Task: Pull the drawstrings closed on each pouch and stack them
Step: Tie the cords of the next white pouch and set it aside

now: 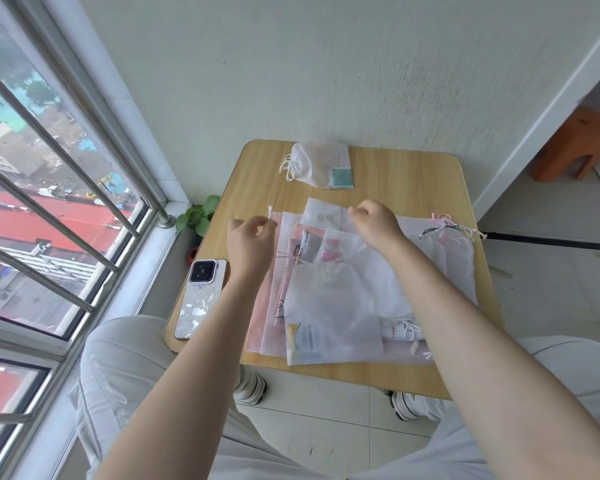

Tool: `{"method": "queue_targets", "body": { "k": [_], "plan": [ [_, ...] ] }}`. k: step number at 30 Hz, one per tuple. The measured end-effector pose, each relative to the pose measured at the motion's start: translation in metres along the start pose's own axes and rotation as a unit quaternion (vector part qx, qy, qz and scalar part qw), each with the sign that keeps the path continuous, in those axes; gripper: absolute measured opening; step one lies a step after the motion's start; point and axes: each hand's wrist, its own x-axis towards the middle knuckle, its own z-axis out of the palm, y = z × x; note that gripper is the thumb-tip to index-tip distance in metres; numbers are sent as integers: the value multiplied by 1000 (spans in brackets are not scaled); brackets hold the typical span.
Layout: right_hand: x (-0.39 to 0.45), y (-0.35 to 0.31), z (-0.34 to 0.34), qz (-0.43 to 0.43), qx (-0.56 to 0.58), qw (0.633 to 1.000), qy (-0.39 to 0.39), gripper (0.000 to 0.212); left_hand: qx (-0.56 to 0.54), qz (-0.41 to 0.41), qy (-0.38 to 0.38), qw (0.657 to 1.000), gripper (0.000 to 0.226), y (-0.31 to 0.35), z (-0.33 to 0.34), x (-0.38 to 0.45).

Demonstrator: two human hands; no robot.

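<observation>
Centrally, the left hand [253,237] pinches a white drawstring [270,212] while the right hand [374,218] grasps the top pouch [326,211] above overlapping pouches [333,306].

You're at a small wooden desk [413,174] with rounded corners, pushed against a pale wall [326,64]. On your left is a window [32,168] with metal bars [84,237] across it; daylight comes through, with red roofs visible outside. A green plant [198,214] sits in the corner by the sill. The floor [534,289] is light tile. An orange stool [574,147] stands far right.
</observation>
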Motion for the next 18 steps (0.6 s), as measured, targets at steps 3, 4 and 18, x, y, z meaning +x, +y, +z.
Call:
{"method": "queue_targets", "body": {
  "k": [3, 4, 18],
  "plan": [
    [-2, -16, -3, -31, 65, 997, 3, 19, -43, 30, -15, 999, 20, 23, 0, 5],
    [-3, -21, -3, -34, 101, 994, 15, 18, -81, 31, -24, 996, 20, 30, -1, 6],
    [-27, -19, 5, 24, -253, 942, -217, 37, 251, -36, -257, 932, 53, 9, 6, -14]
  ]
}}
